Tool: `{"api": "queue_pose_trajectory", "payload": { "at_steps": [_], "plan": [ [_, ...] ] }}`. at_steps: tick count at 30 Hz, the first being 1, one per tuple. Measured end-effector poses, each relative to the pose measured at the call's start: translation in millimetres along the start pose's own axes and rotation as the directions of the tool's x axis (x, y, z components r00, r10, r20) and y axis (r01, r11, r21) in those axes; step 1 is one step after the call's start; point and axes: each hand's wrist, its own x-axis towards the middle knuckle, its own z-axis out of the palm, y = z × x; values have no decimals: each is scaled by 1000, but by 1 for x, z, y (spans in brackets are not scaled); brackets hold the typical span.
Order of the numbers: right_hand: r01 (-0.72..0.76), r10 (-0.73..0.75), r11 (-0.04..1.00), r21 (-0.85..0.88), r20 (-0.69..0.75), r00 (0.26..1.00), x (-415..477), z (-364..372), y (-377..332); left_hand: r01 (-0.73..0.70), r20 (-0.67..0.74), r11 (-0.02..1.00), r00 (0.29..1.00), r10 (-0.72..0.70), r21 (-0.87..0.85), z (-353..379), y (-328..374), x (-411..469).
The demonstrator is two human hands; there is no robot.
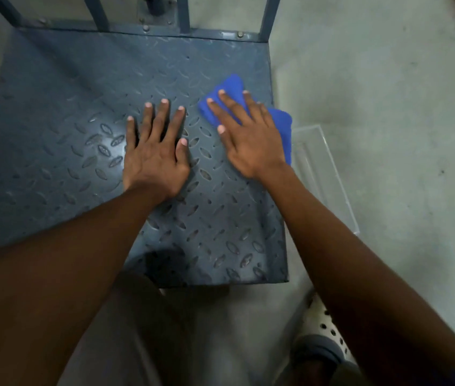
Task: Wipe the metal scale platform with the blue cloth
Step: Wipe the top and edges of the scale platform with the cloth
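Note:
The metal scale platform is a dark grey-blue tread plate lying flat on the floor and filling the middle of the view. The blue cloth is folded and lies near the platform's right edge. My right hand presses flat on the cloth with fingers spread, covering most of it. My left hand rests palm down on the bare plate at the centre, fingers apart, holding nothing.
Grey upright bars and a bolted rail rise along the platform's far edge. A clear plastic tray lies on the concrete floor just right of the platform. My foot in a white perforated shoe stands at the bottom right.

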Motion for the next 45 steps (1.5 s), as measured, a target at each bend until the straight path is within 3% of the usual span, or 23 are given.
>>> {"api": "queue_pose_trajectory", "payload": {
  "at_steps": [1, 2, 4, 5, 8, 12, 15, 16, 17, 19, 20, 22, 23, 24, 26, 28, 30, 38, 42, 45],
  "plan": [
    [54, -54, 999, 6, -12, 998, 4, 2, 6, 1, 3, 1000, 1000, -1, 2, 0, 1, 3],
    [-10, 11, 1000, 24, -39, 999, 8, 2, 12, 4, 6, 1000, 1000, -4, 6, -1, 0, 6],
    [-275, 282, 958, 81, -88, 955, 17, 2, 14, 14, 10, 1000, 1000, -14, 11, -2, -1, 10],
    [-313, 318, 948, 66, -99, 943, 19, 3, 10, 16, 8, 1000, 1000, -16, 13, -1, -1, 12],
    [-63, 61, 998, -29, -55, 997, 24, 7, 26, 14, 0, 1000, 1000, -14, 5, 0, 0, 21],
    [-233, 234, 972, 34, -31, 972, 55, 4, 34, 28, -10, 1000, 1000, -28, -2, -1, -1, 31],
    [126, -122, 991, -51, 85, 989, 71, 7, 13, 33, -11, 999, 999, -33, 6, 0, -1, 36],
    [150, -146, 988, -47, 74, 987, 81, 4, 14, 32, -6, 999, 999, -31, 8, 0, -1, 38],
    [53, -51, 998, -33, 41, 998, 91, 1, 17, 29, 1, 1000, 1000, -30, 10, 0, -2, 39],
    [-279, 279, 960, 6, -5, 960, 108, -2, 15, 34, 4, 999, 999, -34, 10, 1, -3, 39],
    [-308, 308, 951, 1, 20, 951, 112, 0, 7, 38, 3, 999, 999, -38, 8, 2, -3, 40],
    [13, -10, 1000, -26, 143, 990, 117, 3, -15, 67, 4, 998, 998, -67, 8, 3, -3, 42],
    [191, -189, 982, 6, 179, 966, 119, 2, -21, 82, 1, 997, 997, -82, 10, 4, -3, 43],
    [278, -282, 959, 47, 188, 941, 124, -1, -21, 92, -5, 996, 996, -92, 8, 5, -3, 44],
    [181, -192, 980, 81, 154, 969, 138, -5, -12, 97, -12, 995, 995, -97, -8, 4, -4, 44],
    [-118, 117, 993, 14, 64, 991, 144, -1, -1, 94, -19, 996, 995, -94, -8, 4, -3, 43],
    [-282, 282, 959, -36, 9, 959, 138, 7, -7, 97, -20, 995, 995, -97, 2, 3, -2, 43],
    [-87, 66, 991, 98, 196, 978, 73, -5, -52, 159, -22, 981, 986, -162, -113, -11, -6, 36],
    [-98, 97, 995, 30, 43, 994, 22, -15, -38, -10, -5, 999, 1000, 10, -52, -11, -37, 17],
    [-88, 81, 993, -83, -77, 994, -27, -5, -51, -29, -12, 999, 1000, 28, -19, -13, -45, 7]
  ]
}}
